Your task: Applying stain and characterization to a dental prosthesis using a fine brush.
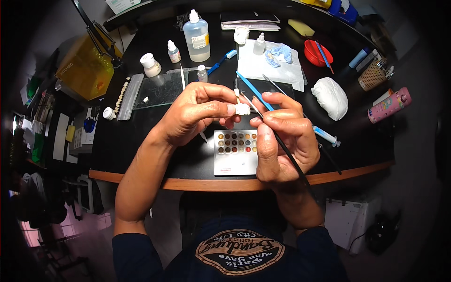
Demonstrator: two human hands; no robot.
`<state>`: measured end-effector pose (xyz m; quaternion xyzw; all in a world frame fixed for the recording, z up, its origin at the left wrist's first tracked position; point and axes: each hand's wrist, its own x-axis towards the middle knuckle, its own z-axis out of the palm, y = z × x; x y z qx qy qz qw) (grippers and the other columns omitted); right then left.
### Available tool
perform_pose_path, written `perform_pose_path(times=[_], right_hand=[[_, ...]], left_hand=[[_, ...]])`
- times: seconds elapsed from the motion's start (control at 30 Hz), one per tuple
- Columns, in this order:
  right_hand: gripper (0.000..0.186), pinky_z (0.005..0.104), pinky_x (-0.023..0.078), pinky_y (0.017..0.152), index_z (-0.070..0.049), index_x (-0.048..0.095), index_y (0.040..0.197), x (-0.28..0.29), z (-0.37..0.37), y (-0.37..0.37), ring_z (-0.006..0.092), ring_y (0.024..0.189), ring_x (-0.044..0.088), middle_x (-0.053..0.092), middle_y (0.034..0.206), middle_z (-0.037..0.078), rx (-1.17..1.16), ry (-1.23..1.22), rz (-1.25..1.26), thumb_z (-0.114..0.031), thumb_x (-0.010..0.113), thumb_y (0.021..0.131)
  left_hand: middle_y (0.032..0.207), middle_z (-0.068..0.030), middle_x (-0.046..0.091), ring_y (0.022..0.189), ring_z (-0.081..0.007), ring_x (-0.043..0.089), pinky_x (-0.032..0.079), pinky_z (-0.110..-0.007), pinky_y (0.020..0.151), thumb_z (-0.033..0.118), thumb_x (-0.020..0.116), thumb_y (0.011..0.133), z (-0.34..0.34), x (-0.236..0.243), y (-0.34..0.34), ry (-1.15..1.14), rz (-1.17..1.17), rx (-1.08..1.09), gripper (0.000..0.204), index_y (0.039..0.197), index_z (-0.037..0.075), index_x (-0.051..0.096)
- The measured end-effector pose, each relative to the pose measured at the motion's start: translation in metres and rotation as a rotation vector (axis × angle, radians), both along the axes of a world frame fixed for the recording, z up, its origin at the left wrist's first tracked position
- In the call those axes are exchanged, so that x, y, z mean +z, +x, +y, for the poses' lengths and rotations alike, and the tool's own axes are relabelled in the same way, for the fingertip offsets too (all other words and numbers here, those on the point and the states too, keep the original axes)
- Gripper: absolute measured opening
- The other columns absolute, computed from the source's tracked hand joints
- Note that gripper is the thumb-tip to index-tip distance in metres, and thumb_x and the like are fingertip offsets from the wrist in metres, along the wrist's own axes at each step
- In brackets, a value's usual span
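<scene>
My left hand [199, 110] is closed, pinching a small white tooth-like dental piece [242, 109] between thumb and fingertips above the desk. A thin black brush [289, 152] is gripped in my right hand [286, 136], its tip close to the dental piece; whether they touch is too small to tell. A blue-handled tool [249, 83] passes by the right fingers, and I cannot tell if it is held too. Below both hands sits a white palette [235, 164] with rows of coloured wells, partly covered by the right hand.
A glass slab [159, 89] lies left, beside a row of tooth shade tabs [123, 91]. Behind stand a large clear bottle [197, 40] and small bottles. To the right are a white paper towel [277, 68], red bowl [315, 52], crumpled white bundle [330, 98] and syringe [326, 135].
</scene>
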<state>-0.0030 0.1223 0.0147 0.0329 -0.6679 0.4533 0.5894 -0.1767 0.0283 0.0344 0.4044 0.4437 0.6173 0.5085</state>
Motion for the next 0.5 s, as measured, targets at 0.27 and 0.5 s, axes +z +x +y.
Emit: perform_pose_path(times=[0.27, 0.5], right_hand=[[0.016, 0.0420, 0.061, 0.088, 0.003, 0.063, 0.096, -0.0038, 0.0034, 0.0012, 0.0354, 0.105, 0.067, 0.070, 0.085, 0.013, -0.053, 0.061, -0.037, 0.008, 0.067, 0.081], [0.016, 0.0396, 0.057, 0.087, -0.001, 0.066, 0.091, -0.0041, 0.0071, 0.0022, 0.0282, 0.089, 0.069, 0.070, 0.078, 0.009, -0.139, 0.163, -0.049, 0.007, 0.072, 0.078]], left_hand=[[0.099, -0.0147, 0.073, 0.082, -0.0158, 0.068, 0.054, -0.029, 0.078, 0.010, 0.069, 0.084, -0.0016, 0.0022, 0.0006, -0.002, 0.043, -0.022, 0.032, 0.111, -0.006, 0.072], [0.104, -0.0168, 0.074, 0.081, -0.0141, 0.066, 0.053, -0.027, 0.077, 0.010, 0.068, 0.083, -0.0011, 0.0010, 0.0005, 0.008, 0.106, -0.024, 0.033, 0.111, -0.007, 0.071]])
